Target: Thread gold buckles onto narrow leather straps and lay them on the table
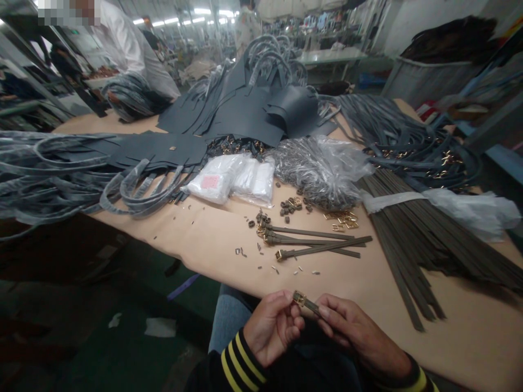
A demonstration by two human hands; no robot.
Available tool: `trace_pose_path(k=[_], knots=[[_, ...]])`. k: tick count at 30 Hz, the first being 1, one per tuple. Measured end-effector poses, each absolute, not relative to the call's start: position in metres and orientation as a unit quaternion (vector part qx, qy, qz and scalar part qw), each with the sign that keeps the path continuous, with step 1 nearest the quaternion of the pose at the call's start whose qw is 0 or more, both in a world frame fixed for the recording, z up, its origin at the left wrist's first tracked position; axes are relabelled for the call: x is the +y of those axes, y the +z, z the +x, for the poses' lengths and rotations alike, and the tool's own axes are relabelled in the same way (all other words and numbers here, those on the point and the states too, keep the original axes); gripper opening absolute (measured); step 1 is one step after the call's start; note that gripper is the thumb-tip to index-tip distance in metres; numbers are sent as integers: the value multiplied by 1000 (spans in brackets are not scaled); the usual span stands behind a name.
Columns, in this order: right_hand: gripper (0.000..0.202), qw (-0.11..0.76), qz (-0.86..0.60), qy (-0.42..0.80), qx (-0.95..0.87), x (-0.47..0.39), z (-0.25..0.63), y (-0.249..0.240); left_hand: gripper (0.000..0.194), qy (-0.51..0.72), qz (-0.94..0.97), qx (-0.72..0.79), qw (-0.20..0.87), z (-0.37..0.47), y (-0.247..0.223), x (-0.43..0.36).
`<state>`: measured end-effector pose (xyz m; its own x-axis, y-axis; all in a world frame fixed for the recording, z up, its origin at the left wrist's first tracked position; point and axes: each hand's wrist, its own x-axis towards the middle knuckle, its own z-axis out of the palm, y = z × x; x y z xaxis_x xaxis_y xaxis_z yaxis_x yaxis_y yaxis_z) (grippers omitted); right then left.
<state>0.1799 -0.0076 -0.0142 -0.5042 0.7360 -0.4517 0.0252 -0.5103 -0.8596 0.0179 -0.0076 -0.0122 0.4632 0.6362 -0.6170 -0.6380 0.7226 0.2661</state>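
Low in the head view, my left hand [274, 324] pinches the buckle end of a dark strap [311, 306] that carries a gold buckle [299, 298]. My right hand [354, 329] grips the same strap just right of the buckle, thumb on top. The strap's far end is hidden by my right hand. Beyond my hands, several finished-looking buckled straps [318, 235] lie on the brown tabletop [220, 234]. Small dark loops [287, 208] and loose gold buckles [345, 220] are behind them.
A bundle of long dark strips [400, 239] lies at the right. White packets [220, 177] and a clear plastic bag [322, 169] stand mid-table. Blue-grey leather pieces [245, 114] and wrapped handles [53, 169] cover the back and left. A person in white [131, 49] holds wrapped straps at the back left.
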Motion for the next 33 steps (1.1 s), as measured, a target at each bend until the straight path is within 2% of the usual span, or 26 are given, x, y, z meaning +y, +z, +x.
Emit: trace_pose_path(k=[8,13,17,22,27,33], knots=[[32,252,-419,722,-489,-6,173,-1,28,356,141,414,826,34,-7,-12],[34,203,-465,693,-512,-5,174,7,31,338,206,440,806,34,-7,-11],[36,194,-483,686,-508,-6,174,1,26,330,261,473,774,32,-14,-12],[33,191,-500,678,-503,-5,171,-2,13,364,422,549,623,29,-13,-14],[28,196,-511,644,-534,-5,168,1,16,341,428,513,661,26,-9,-12],[24,193,-555,550,-593,-8,163,-1,18,339,446,528,639,25,-18,-13]])
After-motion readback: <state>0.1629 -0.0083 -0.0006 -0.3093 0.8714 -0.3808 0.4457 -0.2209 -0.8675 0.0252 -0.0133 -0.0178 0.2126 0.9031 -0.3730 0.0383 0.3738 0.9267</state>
